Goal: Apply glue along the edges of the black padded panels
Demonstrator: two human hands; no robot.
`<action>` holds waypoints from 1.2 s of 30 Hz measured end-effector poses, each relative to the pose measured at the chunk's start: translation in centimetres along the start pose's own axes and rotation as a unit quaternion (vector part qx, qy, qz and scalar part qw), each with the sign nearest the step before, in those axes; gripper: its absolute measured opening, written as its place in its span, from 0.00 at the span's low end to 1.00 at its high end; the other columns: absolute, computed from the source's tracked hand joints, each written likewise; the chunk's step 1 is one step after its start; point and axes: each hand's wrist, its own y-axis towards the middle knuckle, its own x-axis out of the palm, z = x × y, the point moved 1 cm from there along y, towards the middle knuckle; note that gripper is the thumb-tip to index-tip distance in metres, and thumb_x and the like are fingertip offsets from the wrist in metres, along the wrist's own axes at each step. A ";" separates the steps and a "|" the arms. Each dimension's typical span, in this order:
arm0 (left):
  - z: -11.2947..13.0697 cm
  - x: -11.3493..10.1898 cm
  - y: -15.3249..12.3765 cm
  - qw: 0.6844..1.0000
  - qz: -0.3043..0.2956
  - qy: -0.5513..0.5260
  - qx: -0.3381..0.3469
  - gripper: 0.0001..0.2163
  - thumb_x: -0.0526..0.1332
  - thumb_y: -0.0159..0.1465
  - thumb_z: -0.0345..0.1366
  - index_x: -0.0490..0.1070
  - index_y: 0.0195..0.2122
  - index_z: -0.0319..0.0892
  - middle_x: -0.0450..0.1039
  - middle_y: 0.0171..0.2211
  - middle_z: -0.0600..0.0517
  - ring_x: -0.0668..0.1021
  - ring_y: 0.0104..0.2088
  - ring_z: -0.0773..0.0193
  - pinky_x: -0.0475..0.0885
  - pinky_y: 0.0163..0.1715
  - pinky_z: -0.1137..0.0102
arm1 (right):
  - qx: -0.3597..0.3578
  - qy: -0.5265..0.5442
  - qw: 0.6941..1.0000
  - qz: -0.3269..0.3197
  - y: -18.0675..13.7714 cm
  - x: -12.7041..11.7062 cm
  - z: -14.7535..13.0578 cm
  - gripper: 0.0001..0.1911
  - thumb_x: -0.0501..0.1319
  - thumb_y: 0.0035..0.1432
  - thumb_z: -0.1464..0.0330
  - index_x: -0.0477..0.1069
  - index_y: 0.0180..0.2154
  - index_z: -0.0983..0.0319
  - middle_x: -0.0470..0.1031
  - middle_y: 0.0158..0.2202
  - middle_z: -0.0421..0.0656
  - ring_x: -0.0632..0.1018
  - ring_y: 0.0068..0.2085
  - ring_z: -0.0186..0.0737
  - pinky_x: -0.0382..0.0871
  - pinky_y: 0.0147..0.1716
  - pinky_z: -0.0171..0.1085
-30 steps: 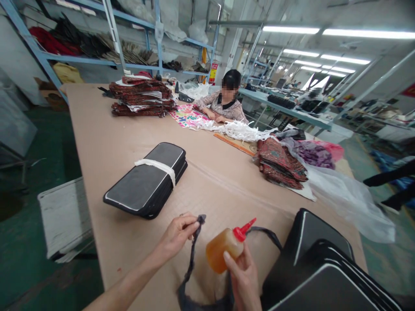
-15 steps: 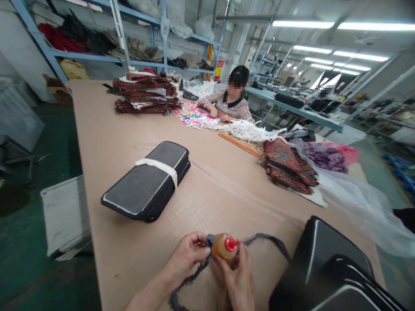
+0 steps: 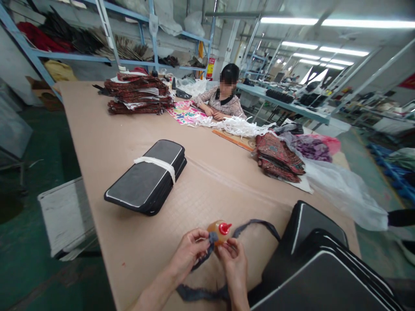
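Note:
My left hand (image 3: 191, 248) pinches one end of a dark grey fabric strip (image 3: 199, 293), whose rest curls over the table below and between my hands. A small squeeze bottle (image 3: 214, 226) of amber liquid, with a red nozzle cap, is just beyond my fingertips, partly covered by the strip's end. My right hand (image 3: 235, 259) has its thumb and fingers drawn together at the bottle's near side; what they hold, if anything, is hidden. Another stretch of strip runs from beside the right fingers to a stack of black panels with white edge lines (image 3: 324, 276).
A banded stack of black panels (image 3: 145, 177) lies ahead on the brown table (image 3: 207, 194). Patterned fabric piles (image 3: 139, 93) (image 3: 279, 157), white strips (image 3: 240, 126) and clear plastic sheeting (image 3: 343, 185) lie farther off. Across the table sits a person (image 3: 223, 101).
My right hand has slipped from around the bottle to its near side, fingers now bunched. The left hand still pinches the strip. The view has shifted slightly.

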 end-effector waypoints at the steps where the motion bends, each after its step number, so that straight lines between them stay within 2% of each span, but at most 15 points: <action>1: -0.1 0.1 0.0 1.000 0.004 -0.002 0.002 0.18 0.74 0.40 0.39 0.70 0.27 0.37 0.68 0.20 0.57 0.65 0.18 0.76 0.57 0.20 0.77 | 0.007 0.010 1.000 -0.003 0.0 -0.3 0.0 0.24 0.70 0.36 0.58 0.66 0.34 0.62 0.76 0.32 0.44 0.79 0.35 0.45 0.74 0.36 0.41; 4: -0.2 0.4 -0.1 1.000 0.017 -0.003 0.009 0.17 0.73 0.41 0.40 0.70 0.27 0.37 0.68 0.21 0.56 0.66 0.19 0.75 0.58 0.20 0.77 | 0.026 0.033 0.999 -0.006 -0.9 -1.1 -0.2 0.27 0.70 0.36 0.57 0.68 0.37 0.63 0.77 0.34 0.46 0.79 0.37 0.46 0.74 0.36 0.40; 6: -0.2 0.7 -0.6 1.000 0.018 0.001 0.016 0.17 0.72 0.42 0.40 0.70 0.28 0.38 0.69 0.23 0.56 0.68 0.20 0.75 0.61 0.22 0.77 | 0.032 0.048 0.998 -0.013 -2.3 -1.3 -0.7 0.25 0.69 0.42 0.57 0.69 0.40 0.63 0.77 0.38 0.47 0.78 0.39 0.44 0.73 0.39 0.38; 9: 0.0 1.6 -2.0 0.999 0.002 0.019 0.026 0.17 0.71 0.43 0.41 0.69 0.29 0.39 0.70 0.25 0.55 0.70 0.21 0.73 0.64 0.25 0.76 | 0.045 0.087 0.993 -0.070 -5.1 -0.5 -2.1 0.25 0.64 0.49 0.54 0.70 0.44 0.63 0.76 0.42 0.49 0.78 0.42 0.45 0.73 0.40 0.39; 12: 0.2 2.7 -3.8 0.997 -0.016 0.059 0.046 0.18 0.70 0.45 0.44 0.68 0.31 0.39 0.71 0.25 0.54 0.69 0.21 0.71 0.63 0.23 0.75 | 0.050 0.115 0.983 -0.134 -7.3 0.4 -3.8 0.25 0.66 0.47 0.54 0.71 0.43 0.64 0.78 0.35 0.48 0.78 0.31 0.41 0.73 0.30 0.37; 14: 0.4 3.1 -4.9 0.993 -0.025 0.095 0.072 0.18 0.69 0.47 0.45 0.68 0.31 0.39 0.71 0.26 0.53 0.71 0.23 0.69 0.64 0.23 0.74 | 0.043 0.117 0.981 -0.151 -8.1 0.1 -4.9 0.23 0.69 0.44 0.57 0.73 0.39 0.64 0.77 0.31 0.45 0.74 0.24 0.36 0.70 0.23 0.34; 16: 0.7 3.3 -5.7 0.984 -0.026 0.137 0.109 0.16 0.69 0.46 0.45 0.70 0.29 0.39 0.71 0.27 0.52 0.72 0.27 0.66 0.65 0.27 0.72 | 0.032 0.115 0.982 -0.150 -8.7 -0.9 -5.8 0.21 0.70 0.43 0.60 0.73 0.38 0.63 0.75 0.29 0.43 0.73 0.23 0.34 0.68 0.20 0.32; 18: 1.2 3.3 -6.4 0.971 -0.019 0.183 0.152 0.13 0.68 0.47 0.43 0.72 0.28 0.39 0.71 0.28 0.52 0.72 0.30 0.64 0.65 0.30 0.72 | 0.017 0.116 0.984 -0.131 -9.2 -2.2 -6.5 0.20 0.70 0.44 0.62 0.73 0.39 0.62 0.74 0.28 0.41 0.75 0.27 0.35 0.69 0.24 0.32; 20: 1.6 3.2 -7.2 0.955 -0.012 0.228 0.189 0.08 0.67 0.48 0.38 0.73 0.25 0.40 0.71 0.29 0.52 0.71 0.33 0.63 0.64 0.31 0.72 | -0.019 0.102 0.990 -0.099 -9.9 -3.5 -7.3 0.19 0.69 0.46 0.63 0.73 0.42 0.60 0.74 0.29 0.40 0.76 0.31 0.36 0.71 0.31 0.31; 23: 1.9 3.1 -8.4 0.936 -0.029 0.282 0.211 0.02 0.64 0.49 0.33 0.74 0.23 0.41 0.71 0.30 0.51 0.71 0.35 0.62 0.62 0.32 0.72 | -0.173 -0.009 0.983 -0.060 -11.1 -4.5 -8.8 0.20 0.67 0.49 0.65 0.73 0.46 0.57 0.75 0.36 0.42 0.76 0.38 0.39 0.70 0.39 0.33; 25: 1.7 3.1 -9.3 0.930 -0.055 0.301 0.205 0.02 0.64 0.49 0.33 0.74 0.23 0.40 0.71 0.29 0.51 0.71 0.34 0.62 0.62 0.33 0.71 | -0.277 -0.091 0.955 -0.053 -11.7 -4.6 -9.9 0.15 0.63 0.52 0.66 0.74 0.44 0.55 0.75 0.40 0.44 0.76 0.41 0.41 0.69 0.42 0.34; 27: 1.4 3.1 -10.1 0.929 -0.088 0.309 0.184 0.04 0.64 0.50 0.35 0.73 0.23 0.40 0.70 0.28 0.52 0.70 0.32 0.63 0.62 0.31 0.71 | -0.315 -0.119 0.940 -0.063 -12.2 -4.8 -10.6 0.09 0.61 0.54 0.66 0.77 0.38 0.53 0.76 0.38 0.43 0.77 0.40 0.40 0.69 0.41 0.33; 31: 0.9 3.1 -11.5 0.938 -0.153 0.291 0.111 0.10 0.64 0.52 0.41 0.76 0.27 0.38 0.71 0.27 0.52 0.70 0.28 0.66 0.63 0.31 0.71 | -0.285 -0.118 0.946 -0.099 -12.4 -5.8 -11.1 0.06 0.61 0.54 0.64 0.76 0.28 0.55 0.75 0.28 0.41 0.76 0.31 0.38 0.69 0.32 0.31; 33: 1.1 2.7 -12.0 0.958 -0.180 0.215 0.055 0.13 0.63 0.54 0.44 0.77 0.32 0.39 0.74 0.31 0.50 0.72 0.34 0.63 0.65 0.37 0.69 | -0.248 -0.120 0.956 -0.104 -12.3 -6.9 -11.0 0.07 0.61 0.54 0.63 0.75 0.27 0.57 0.74 0.28 0.41 0.75 0.31 0.38 0.69 0.31 0.31; 36: 2.0 1.5 -12.2 0.979 -0.199 0.045 -0.027 0.18 0.61 0.56 0.48 0.78 0.37 0.38 0.75 0.40 0.44 0.73 0.44 0.55 0.65 0.44 0.64 | -0.186 -0.121 0.973 -0.063 -11.6 -8.9 -11.1 0.10 0.61 0.55 0.60 0.75 0.30 0.58 0.74 0.30 0.40 0.75 0.33 0.38 0.68 0.33 0.30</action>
